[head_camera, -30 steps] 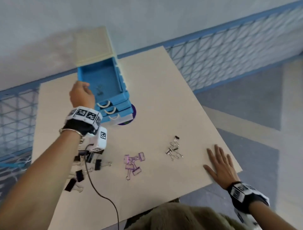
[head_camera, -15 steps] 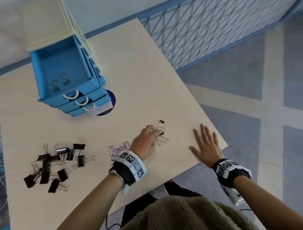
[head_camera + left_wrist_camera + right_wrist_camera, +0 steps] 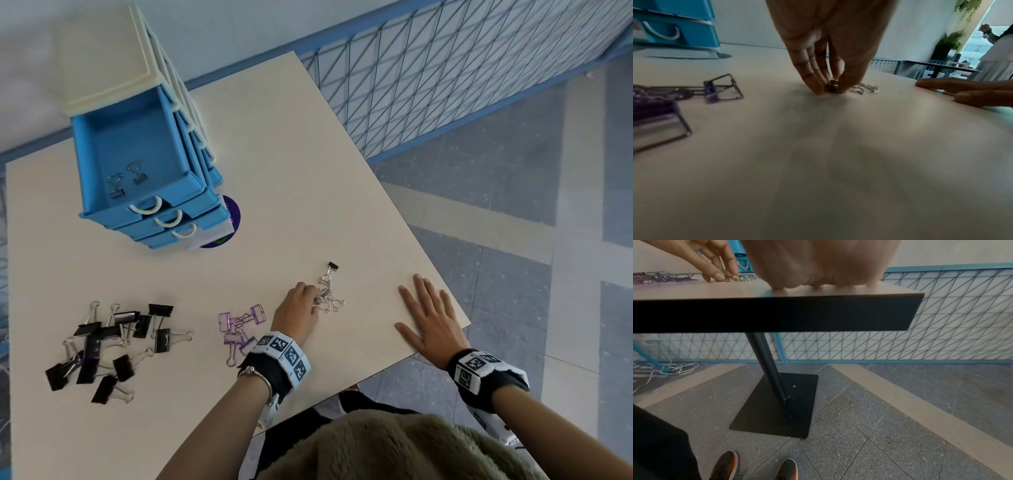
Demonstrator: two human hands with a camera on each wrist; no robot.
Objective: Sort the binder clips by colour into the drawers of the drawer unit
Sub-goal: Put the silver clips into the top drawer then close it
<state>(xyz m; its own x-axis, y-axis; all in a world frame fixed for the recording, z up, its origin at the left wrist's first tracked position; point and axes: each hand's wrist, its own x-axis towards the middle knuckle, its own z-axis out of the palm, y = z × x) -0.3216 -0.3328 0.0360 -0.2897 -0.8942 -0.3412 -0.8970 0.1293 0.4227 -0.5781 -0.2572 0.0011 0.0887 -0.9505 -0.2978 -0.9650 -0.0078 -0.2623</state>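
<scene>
My left hand [image 3: 301, 305] [image 3: 831, 88] pinches a small silver binder clip [image 3: 325, 294] [image 3: 832, 86] between thumb and fingers, on the table at the edge of the silver clip pile [image 3: 330, 298]. One small black clip [image 3: 333, 265] lies at the pile's far end. Purple clips [image 3: 239, 329] lie left of my left wrist, and black clips [image 3: 113, 346] spread further left. The blue drawer unit [image 3: 161, 219] stands at the back left with its top drawer [image 3: 130, 150] pulled out, holding two silver clips [image 3: 126, 180]. My right hand [image 3: 428, 318] rests flat on the table near its right edge.
The beige table [image 3: 274, 171] ends just right of my right hand, its dark edge [image 3: 777, 313] over a black post and base plate [image 3: 774, 404]. A blue wire fence [image 3: 445, 68] runs behind. My shoes [image 3: 756, 467] stand below.
My left hand left the open top drawer, crossed to the silver pile and closed its fingertips on a silver clip. The head view swung down and right. My right hand stayed flat.
</scene>
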